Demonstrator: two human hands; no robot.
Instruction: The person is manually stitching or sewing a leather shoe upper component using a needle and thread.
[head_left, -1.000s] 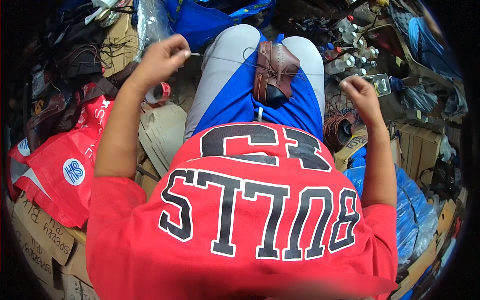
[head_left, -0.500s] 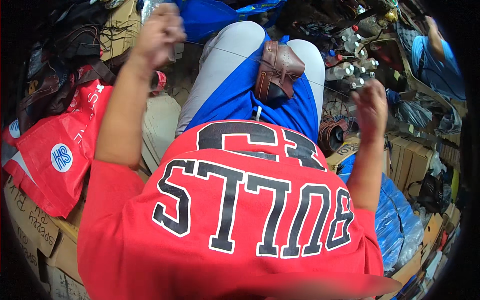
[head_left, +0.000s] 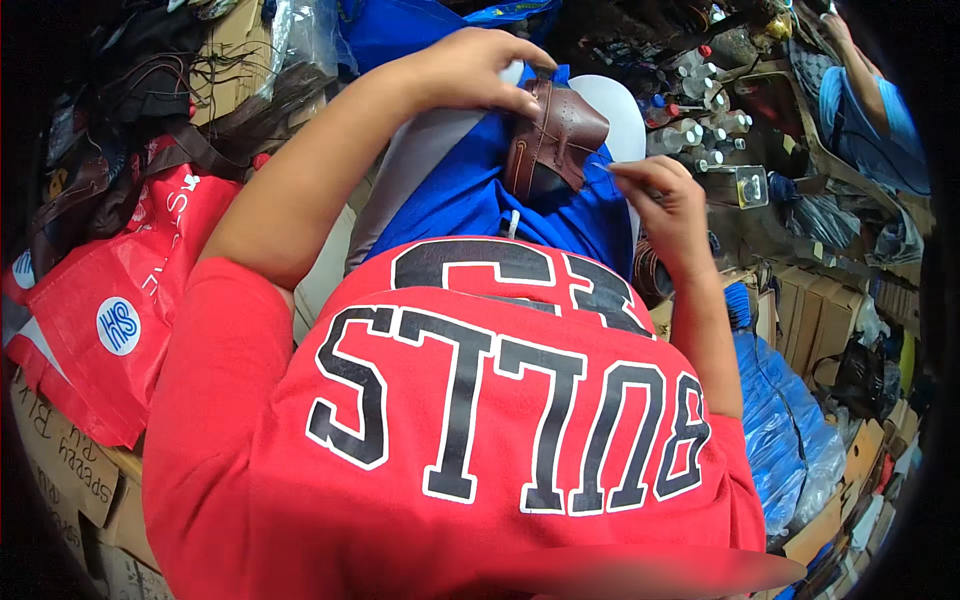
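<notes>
On your blue-and-grey trousers (head_left: 465, 180), the shoe (head_left: 563, 130) sits between your thighs; it could tip if they part; your left hand (head_left: 475, 72) meets its far-left edge, thumb and forefinger apart, though I cannot tell if it grips; your right hand (head_left: 668, 195), to the right, pinches a slim pale sliver (head_left: 598, 167) that could prick or slip; the cloth looks soft and creased, the shoe smooth brown leather, rounded, stitched; the sliver thin, straight.

From here the shoe (head_left: 572, 125) looks like smooth leather, kinda shiny; red jersey (head_left: 508, 425) is matt cloth, blue sheeting (head_left: 775, 415) glossy crinkled plastic, boxes (head_left: 815, 312) dull cardboard.
</notes>
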